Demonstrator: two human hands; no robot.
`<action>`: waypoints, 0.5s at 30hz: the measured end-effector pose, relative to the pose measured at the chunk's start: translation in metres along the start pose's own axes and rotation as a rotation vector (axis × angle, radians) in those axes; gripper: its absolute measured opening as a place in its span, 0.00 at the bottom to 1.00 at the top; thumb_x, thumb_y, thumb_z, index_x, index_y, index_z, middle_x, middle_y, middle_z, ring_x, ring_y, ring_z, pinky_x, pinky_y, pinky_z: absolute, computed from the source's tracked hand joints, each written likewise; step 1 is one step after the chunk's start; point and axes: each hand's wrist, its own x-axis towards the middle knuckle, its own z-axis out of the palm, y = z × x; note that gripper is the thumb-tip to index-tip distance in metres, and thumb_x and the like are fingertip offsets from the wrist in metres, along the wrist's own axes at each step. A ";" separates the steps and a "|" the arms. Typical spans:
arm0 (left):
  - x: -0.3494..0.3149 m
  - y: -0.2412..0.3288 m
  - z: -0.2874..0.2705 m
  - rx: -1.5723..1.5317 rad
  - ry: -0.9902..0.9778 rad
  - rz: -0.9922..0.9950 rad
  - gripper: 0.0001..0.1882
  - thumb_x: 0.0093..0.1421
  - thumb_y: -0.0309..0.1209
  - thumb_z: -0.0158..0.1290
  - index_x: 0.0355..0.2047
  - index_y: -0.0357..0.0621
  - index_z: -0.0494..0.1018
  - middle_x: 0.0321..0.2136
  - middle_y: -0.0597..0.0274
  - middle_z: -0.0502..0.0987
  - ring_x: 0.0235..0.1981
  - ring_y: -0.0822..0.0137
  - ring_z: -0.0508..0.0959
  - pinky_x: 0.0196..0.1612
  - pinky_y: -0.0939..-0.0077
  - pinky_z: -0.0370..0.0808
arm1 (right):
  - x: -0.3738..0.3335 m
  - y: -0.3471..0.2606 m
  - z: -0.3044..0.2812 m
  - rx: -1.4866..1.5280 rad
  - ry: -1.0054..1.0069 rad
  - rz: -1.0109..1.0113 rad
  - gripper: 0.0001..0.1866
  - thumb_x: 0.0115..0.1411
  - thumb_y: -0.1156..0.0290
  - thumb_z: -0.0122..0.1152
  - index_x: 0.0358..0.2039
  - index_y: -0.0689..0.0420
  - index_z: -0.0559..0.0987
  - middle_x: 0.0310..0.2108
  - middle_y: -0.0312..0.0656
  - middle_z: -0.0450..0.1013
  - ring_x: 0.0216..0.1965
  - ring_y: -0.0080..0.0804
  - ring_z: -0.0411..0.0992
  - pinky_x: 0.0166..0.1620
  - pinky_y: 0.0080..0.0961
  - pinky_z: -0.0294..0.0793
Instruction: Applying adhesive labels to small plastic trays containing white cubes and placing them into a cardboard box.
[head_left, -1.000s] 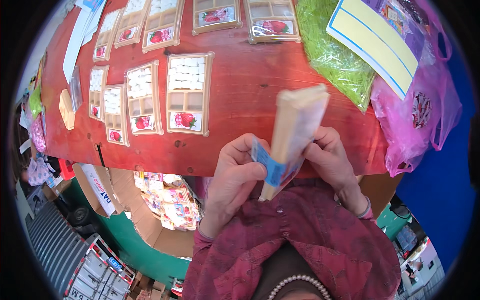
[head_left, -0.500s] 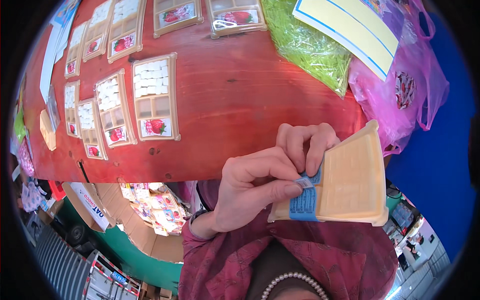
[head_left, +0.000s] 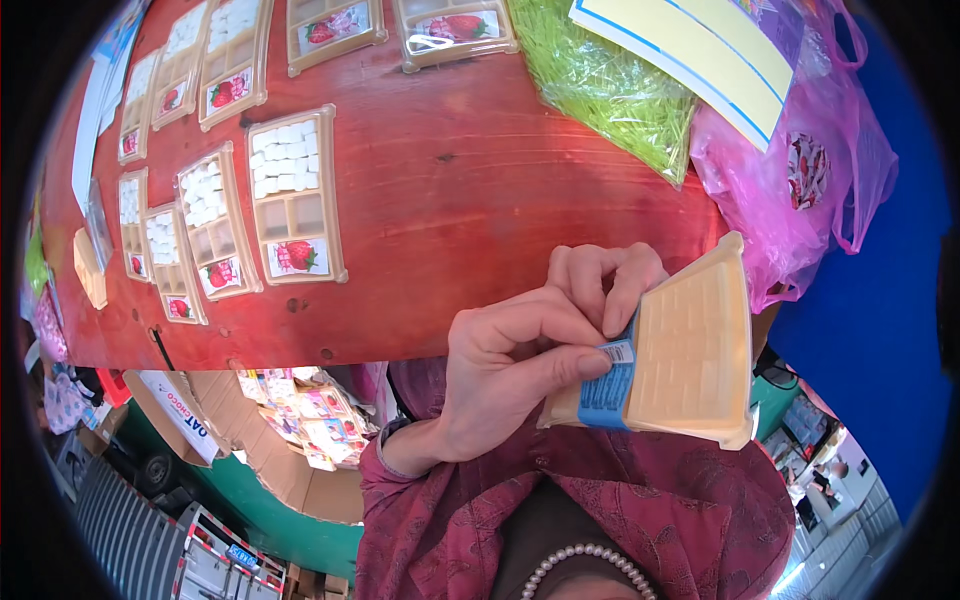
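Red wood forms the desk point(head_left: 430, 230), bearing at its far left white sheets point(head_left: 92, 145) and, nearer the person, a small beige piece point(head_left: 90, 272). Next come beige trays point(head_left: 296, 212), laid in two rows, most with white pieces in their far compartments and strawberry-picture cards at the near ends. Below the desk's edge, an open cardboard box point(head_left: 275, 450) contains colourful packets point(head_left: 330, 430). Toward the centre, the left hand point(head_left: 490, 370) has its thumb and fingers pinched together on a blue band point(head_left: 605, 392) that crosses the held tray point(head_left: 695, 345); this tray is raised before the person's chest, tilted, its ribbed face showing. Behind, the right hand point(head_left: 610, 280) bends its fingers over the band's upper end; its thumb is hidden, so its grip cannot be told. Farther right lie a clear bag of green shreds point(head_left: 600, 110), a yellow-panelled sheet point(head_left: 690, 55) and a pink plastic bag point(head_left: 800, 245)
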 end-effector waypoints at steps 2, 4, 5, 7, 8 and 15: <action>0.001 0.001 0.002 0.015 0.006 -0.012 0.03 0.48 0.16 0.57 0.26 0.30 0.75 0.26 0.60 0.73 0.30 0.73 0.72 0.33 0.82 0.68 | -0.003 0.001 0.000 0.018 0.011 0.006 0.20 0.54 0.52 0.58 0.25 0.58 0.78 0.21 0.37 0.65 0.27 0.29 0.60 0.32 0.27 0.61; 0.001 0.000 0.003 0.031 0.015 -0.022 0.03 0.48 0.16 0.57 0.25 0.30 0.74 0.26 0.61 0.72 0.30 0.73 0.72 0.33 0.83 0.68 | -0.005 0.003 0.000 0.082 -0.001 0.016 0.19 0.55 0.52 0.57 0.27 0.57 0.76 0.24 0.36 0.63 0.29 0.29 0.59 0.34 0.27 0.60; 0.000 -0.001 0.003 0.050 0.010 0.002 0.03 0.48 0.16 0.57 0.25 0.31 0.74 0.26 0.61 0.72 0.29 0.73 0.71 0.33 0.83 0.67 | -0.007 0.004 0.002 0.083 -0.001 0.018 0.19 0.55 0.52 0.57 0.27 0.57 0.76 0.24 0.36 0.63 0.29 0.29 0.59 0.34 0.27 0.60; -0.001 -0.004 0.001 0.069 0.008 0.028 0.03 0.48 0.16 0.57 0.25 0.31 0.74 0.26 0.61 0.72 0.29 0.74 0.71 0.32 0.82 0.67 | -0.011 0.009 0.007 0.146 0.074 0.006 0.18 0.57 0.52 0.56 0.28 0.56 0.74 0.25 0.36 0.61 0.30 0.29 0.58 0.36 0.28 0.60; -0.001 -0.005 0.000 0.120 0.000 0.077 0.03 0.49 0.16 0.57 0.25 0.31 0.74 0.25 0.61 0.72 0.29 0.74 0.71 0.32 0.82 0.67 | -0.011 0.012 0.007 0.149 0.073 0.008 0.18 0.57 0.52 0.56 0.28 0.56 0.74 0.25 0.36 0.61 0.30 0.29 0.58 0.36 0.28 0.60; 0.000 -0.013 0.001 0.291 0.020 0.243 0.03 0.51 0.15 0.54 0.25 0.32 0.71 0.25 0.63 0.70 0.30 0.73 0.68 0.38 0.79 0.66 | -0.005 0.014 0.025 0.280 0.137 -0.005 0.16 0.58 0.54 0.54 0.30 0.56 0.72 0.27 0.36 0.58 0.32 0.28 0.57 0.39 0.26 0.58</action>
